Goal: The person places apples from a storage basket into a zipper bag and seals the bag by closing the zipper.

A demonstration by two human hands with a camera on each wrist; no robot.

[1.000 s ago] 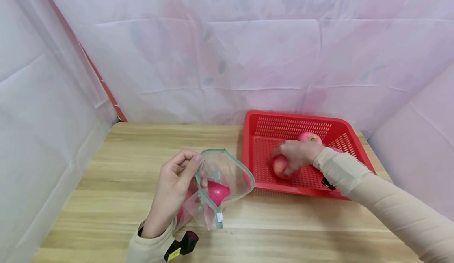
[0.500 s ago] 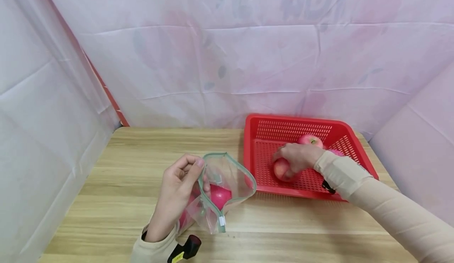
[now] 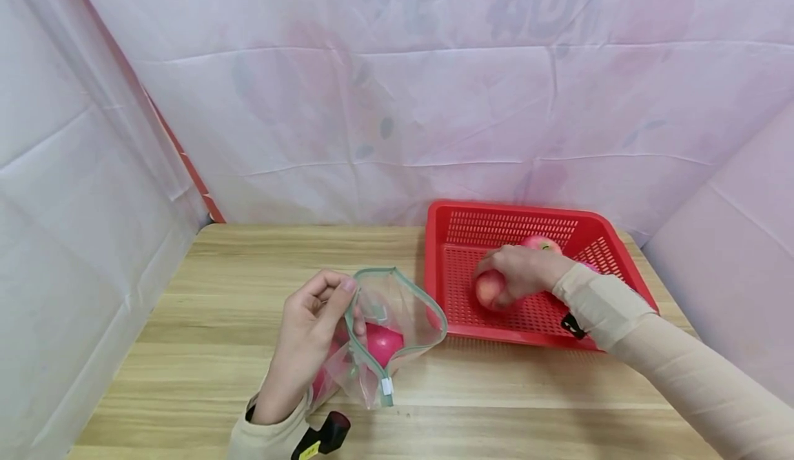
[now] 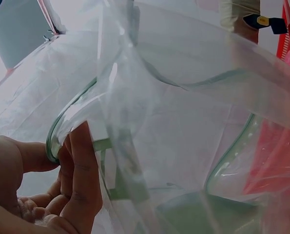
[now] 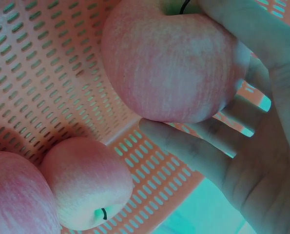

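Basket [image 3: 433, 260] sitting at the bag's [image 3: 402, 312] 2 o'clock

Left hand [image 3: 305, 327] is pinching the bag's rim; right hand [image 3: 520, 270] is clamping an apple [image 5: 176, 70] inside the basket. Holding the mouth wide and wrapping fingers evenly should be helping.

Wooden table [image 3: 217, 308] — red basket [image 3: 496, 336] on it; bag [image 3: 409, 312], apparently, too.

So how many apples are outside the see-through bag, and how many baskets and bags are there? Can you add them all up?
Apples: 3, one gripped by the right hand
Red basket: 1
See-through bag: 1
Total: 5
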